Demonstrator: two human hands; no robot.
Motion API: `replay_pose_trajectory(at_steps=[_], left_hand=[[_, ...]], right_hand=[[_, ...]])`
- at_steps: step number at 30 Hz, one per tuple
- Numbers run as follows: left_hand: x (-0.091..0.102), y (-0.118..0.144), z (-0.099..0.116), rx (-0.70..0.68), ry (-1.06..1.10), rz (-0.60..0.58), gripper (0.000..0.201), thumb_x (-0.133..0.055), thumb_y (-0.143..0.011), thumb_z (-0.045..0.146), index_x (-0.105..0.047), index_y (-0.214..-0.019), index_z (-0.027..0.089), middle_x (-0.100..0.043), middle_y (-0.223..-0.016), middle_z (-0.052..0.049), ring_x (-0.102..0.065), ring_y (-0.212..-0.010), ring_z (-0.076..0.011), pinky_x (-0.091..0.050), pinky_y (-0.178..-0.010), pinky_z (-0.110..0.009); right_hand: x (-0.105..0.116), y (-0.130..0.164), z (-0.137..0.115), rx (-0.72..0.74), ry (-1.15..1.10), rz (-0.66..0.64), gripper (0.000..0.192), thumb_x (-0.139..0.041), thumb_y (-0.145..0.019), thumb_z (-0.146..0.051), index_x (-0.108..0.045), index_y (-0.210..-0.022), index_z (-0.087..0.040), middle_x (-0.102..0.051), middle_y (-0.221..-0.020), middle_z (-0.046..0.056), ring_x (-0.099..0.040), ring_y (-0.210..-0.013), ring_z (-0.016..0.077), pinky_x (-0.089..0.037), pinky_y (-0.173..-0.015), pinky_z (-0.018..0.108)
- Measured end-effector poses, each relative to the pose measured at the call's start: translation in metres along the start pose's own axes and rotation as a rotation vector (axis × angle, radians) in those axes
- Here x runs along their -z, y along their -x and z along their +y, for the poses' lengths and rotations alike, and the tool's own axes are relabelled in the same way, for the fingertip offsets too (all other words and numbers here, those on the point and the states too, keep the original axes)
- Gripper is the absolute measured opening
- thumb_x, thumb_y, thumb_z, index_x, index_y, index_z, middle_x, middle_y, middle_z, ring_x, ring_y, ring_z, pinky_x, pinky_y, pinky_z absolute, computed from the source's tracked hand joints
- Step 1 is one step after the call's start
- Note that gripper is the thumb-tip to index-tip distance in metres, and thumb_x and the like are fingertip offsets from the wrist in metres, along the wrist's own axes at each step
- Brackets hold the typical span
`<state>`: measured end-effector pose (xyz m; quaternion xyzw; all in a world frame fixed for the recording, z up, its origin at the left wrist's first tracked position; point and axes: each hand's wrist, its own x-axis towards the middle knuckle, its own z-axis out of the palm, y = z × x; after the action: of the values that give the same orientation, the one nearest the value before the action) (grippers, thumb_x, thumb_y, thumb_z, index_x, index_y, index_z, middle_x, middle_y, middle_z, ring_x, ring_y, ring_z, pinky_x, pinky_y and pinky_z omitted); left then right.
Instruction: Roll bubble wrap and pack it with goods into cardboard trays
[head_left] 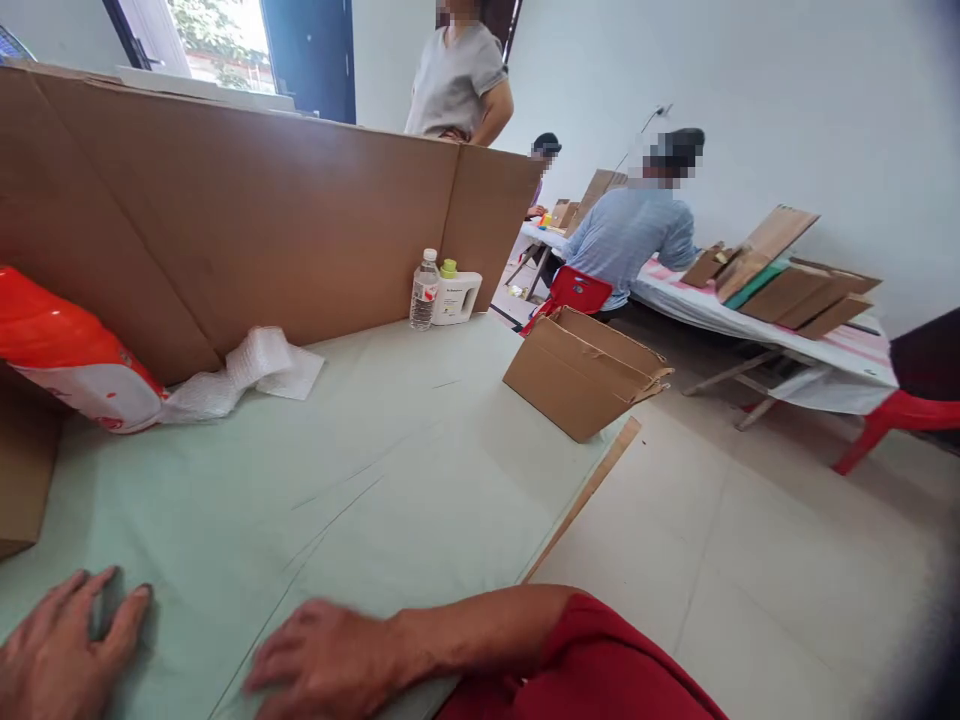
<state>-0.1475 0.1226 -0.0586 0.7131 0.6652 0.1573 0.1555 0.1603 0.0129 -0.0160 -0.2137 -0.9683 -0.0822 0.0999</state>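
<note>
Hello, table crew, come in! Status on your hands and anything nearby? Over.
Left hand open, palm down at green table. Right hand blurred, grip unclear. Bubble wrap ahead, beyond both hands. Cardboard box by table's right edge.

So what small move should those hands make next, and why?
Perhaps slide the right hand across the long crease to smooth it: the line runs through the pale green cloth between that hand and the left hand, and I can see nothing held in either.
</note>
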Motion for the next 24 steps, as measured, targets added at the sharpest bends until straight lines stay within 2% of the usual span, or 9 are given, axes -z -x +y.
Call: replay_pose_trajectory(at_steps=[3, 6, 7, 10, 13, 16, 19, 21, 24], left_hand=[[-0.026, 0.025, 0.060, -0.122, -0.019, 0.138, 0.057, -0.043, -0.083, 0.063, -0.052, -0.133, 0.037, -0.050, -0.155, -0.002, -0.041, -0.145, -0.0403, -0.030, -0.120, -0.059], [-0.056, 0.058, 0.135, -0.344, 0.027, 0.103, 0.055, -0.047, -0.087, 0.052, -0.066, -0.123, 0.015, -0.059, -0.142, -0.023, -0.050, -0.137, -0.0427, -0.032, -0.117, -0.061], [-0.064, 0.070, 0.158, -0.420, 0.055, 0.061, 0.052, -0.051, -0.087, 0.047, -0.065, -0.127, 0.016, -0.058, -0.144, -0.021, -0.049, -0.138, -0.0413, -0.028, -0.119, -0.062], [-0.078, 0.101, 0.219, -0.642, 0.159, -0.205, 0.052, -0.062, -0.083, 0.034, -0.062, -0.134, 0.023, -0.052, -0.153, -0.013, -0.041, -0.146, -0.0360, -0.019, -0.124, -0.060], [-0.079, 0.124, 0.257, -0.785, 0.313, -0.522, 0.055, -0.068, -0.078, 0.030, -0.062, -0.132, 0.026, -0.046, -0.159, -0.006, -0.032, -0.152, -0.0327, -0.011, -0.127, -0.056], [-0.079, 0.136, 0.271, -0.791, 0.466, -0.688, 0.048, -0.069, -0.076, 0.032, -0.067, -0.124, 0.026, -0.050, -0.156, -0.004, -0.032, -0.152, -0.0321, -0.009, -0.128, -0.055], [-0.078, 0.137, 0.267, -0.702, 0.666, -0.686, 0.050, -0.071, -0.071, 0.032, -0.070, -0.120, 0.026, -0.066, -0.137, -0.006, -0.045, -0.144, -0.0324, -0.015, -0.126, -0.054], [-0.071, 0.132, 0.258, -0.615, 0.777, -0.648, 0.051, -0.070, -0.069, 0.031, -0.071, -0.120, 0.025, -0.074, -0.122, -0.007, -0.060, -0.127, -0.0302, -0.031, -0.121, -0.049], [-0.049, 0.118, 0.234, -0.392, 0.825, -0.565, 0.044, -0.064, -0.074, 0.026, -0.072, -0.117, 0.024, -0.075, -0.116, -0.007, -0.069, -0.108, -0.0253, -0.049, -0.104, -0.040]], right_hand=[[0.031, 0.063, 0.047, -0.488, -0.156, 0.109, 0.022, -0.062, -0.092, -0.031, -0.072, -0.110, -0.024, -0.070, -0.131, 0.006, -0.061, -0.125, 0.0179, -0.048, -0.102, 0.035], [0.081, 0.135, 0.104, -0.930, 0.049, 0.266, 0.032, -0.067, -0.087, -0.020, -0.069, -0.118, -0.021, -0.068, -0.133, 0.013, -0.060, -0.126, 0.0252, -0.045, -0.105, 0.043], [0.100, 0.159, 0.123, -1.047, 0.173, 0.279, 0.034, -0.068, -0.085, -0.020, -0.068, -0.119, -0.023, -0.068, -0.133, 0.013, -0.060, -0.126, 0.0272, -0.045, -0.105, 0.044], [0.152, 0.224, 0.169, -1.179, 0.307, 0.355, 0.046, -0.068, -0.085, -0.017, -0.062, -0.130, -0.009, -0.055, -0.141, 0.034, -0.049, -0.137, 0.0432, -0.035, -0.103, 0.060], [0.186, 0.279, 0.202, -1.532, 0.574, 0.266, 0.067, -0.083, -0.074, -0.030, -0.061, -0.135, -0.011, -0.060, -0.132, 0.037, -0.057, -0.128, 0.0436, -0.036, -0.087, 0.056], [0.201, 0.321, 0.227, -1.832, 0.472, 0.146, 0.048, -0.088, -0.064, -0.037, -0.074, -0.108, -0.025, -0.073, -0.103, 0.031, -0.070, -0.102, 0.0391, -0.031, -0.069, 0.050], [0.199, 0.342, 0.244, -1.976, 0.301, 0.181, 0.015, -0.081, -0.063, -0.043, -0.070, -0.068, -0.034, -0.070, -0.072, 0.018, -0.069, -0.075, 0.0319, -0.026, -0.060, 0.046], [0.191, 0.341, 0.246, -1.906, 0.290, 0.254, 0.017, -0.073, -0.063, -0.052, -0.066, -0.060, -0.037, -0.057, -0.054, 0.010, -0.061, -0.059, 0.0283, -0.024, -0.059, 0.046], [0.174, 0.317, 0.232, -1.582, 0.329, 0.376, 0.035, -0.056, -0.069, -0.073, -0.069, -0.068, -0.041, -0.050, -0.050, 0.007, -0.047, -0.046, 0.0237, -0.025, -0.057, 0.046]])
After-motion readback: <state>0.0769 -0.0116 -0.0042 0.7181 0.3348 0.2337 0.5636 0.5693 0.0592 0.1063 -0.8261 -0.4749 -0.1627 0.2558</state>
